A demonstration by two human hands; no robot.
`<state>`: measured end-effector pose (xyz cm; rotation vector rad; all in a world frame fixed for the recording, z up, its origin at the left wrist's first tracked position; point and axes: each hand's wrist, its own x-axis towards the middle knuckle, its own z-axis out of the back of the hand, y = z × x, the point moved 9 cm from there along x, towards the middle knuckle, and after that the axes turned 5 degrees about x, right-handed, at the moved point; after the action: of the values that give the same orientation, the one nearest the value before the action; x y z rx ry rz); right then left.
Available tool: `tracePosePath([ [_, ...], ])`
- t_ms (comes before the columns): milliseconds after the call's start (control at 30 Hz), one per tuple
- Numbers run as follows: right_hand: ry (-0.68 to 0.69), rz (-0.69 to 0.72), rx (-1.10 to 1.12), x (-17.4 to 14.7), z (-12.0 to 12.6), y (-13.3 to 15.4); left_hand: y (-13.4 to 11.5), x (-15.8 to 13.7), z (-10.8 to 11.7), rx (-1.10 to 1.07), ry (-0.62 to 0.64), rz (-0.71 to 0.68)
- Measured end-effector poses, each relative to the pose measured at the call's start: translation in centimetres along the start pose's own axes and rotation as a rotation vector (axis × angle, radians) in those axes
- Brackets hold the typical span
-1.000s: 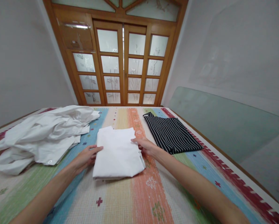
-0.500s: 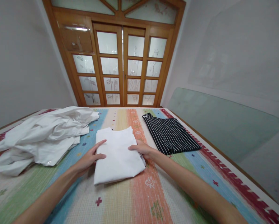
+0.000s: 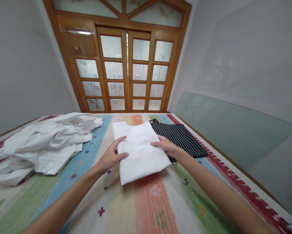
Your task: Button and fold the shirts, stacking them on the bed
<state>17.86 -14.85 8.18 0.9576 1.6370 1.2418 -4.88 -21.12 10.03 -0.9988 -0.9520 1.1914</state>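
A folded white shirt [image 3: 139, 152] is held between my two hands, raised a little above the patterned cloth and tilted. My left hand [image 3: 115, 156] grips its left edge, thumb and forefinger on top, the other fingers hidden beneath. On the right edge my right hand [image 3: 167, 145] holds it the same way, thumb on top. Just beyond that hand lies a folded black garment with white stripes [image 3: 180, 138], its near left part covered by the white shirt. A crumpled pile of white clothing [image 3: 50, 143] lies on the left.
A multicoloured striped cloth [image 3: 87, 201] covers the surface under everything. Walls stand close on both sides, with a pale green panel [image 3: 229, 123] against the right one. Wooden doors with glass panes [image 3: 126, 71] close off the far end.
Both hands have lifted the folded white shirt and carried it right and away from me, so it now overlaps the striped garment in view. The white pile has stayed put.
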Motion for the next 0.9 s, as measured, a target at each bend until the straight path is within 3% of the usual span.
tracePosePath([
  [333, -0.361, 0.141, -0.059, -2.0, 14.0, 5.7, -3.8, 8.9, -11.3, -0.176, 0.129, -0.183],
  [500, -0.533, 0.171, -0.121, -2.5, 19.5, 6.8, -4.6, 13.5, -15.0, -0.093, 0.039, -0.299],
  [600, -0.57, 0.181, -0.125, -2.1, 21.5, 6.6, -3.8, 15.6, -16.5, -0.049, 0.009, -0.291],
  [700, -0.597, 0.17, -0.144, -1.4, 23.0, 5.8, -1.9, 17.1, -17.9, -0.077, 0.003, -0.197],
  [900, -0.712, 0.095, -0.279, -0.6, 25.4, 2.6, 2.2, 17.4, -20.3, 0.055, 0.019, -0.037],
])
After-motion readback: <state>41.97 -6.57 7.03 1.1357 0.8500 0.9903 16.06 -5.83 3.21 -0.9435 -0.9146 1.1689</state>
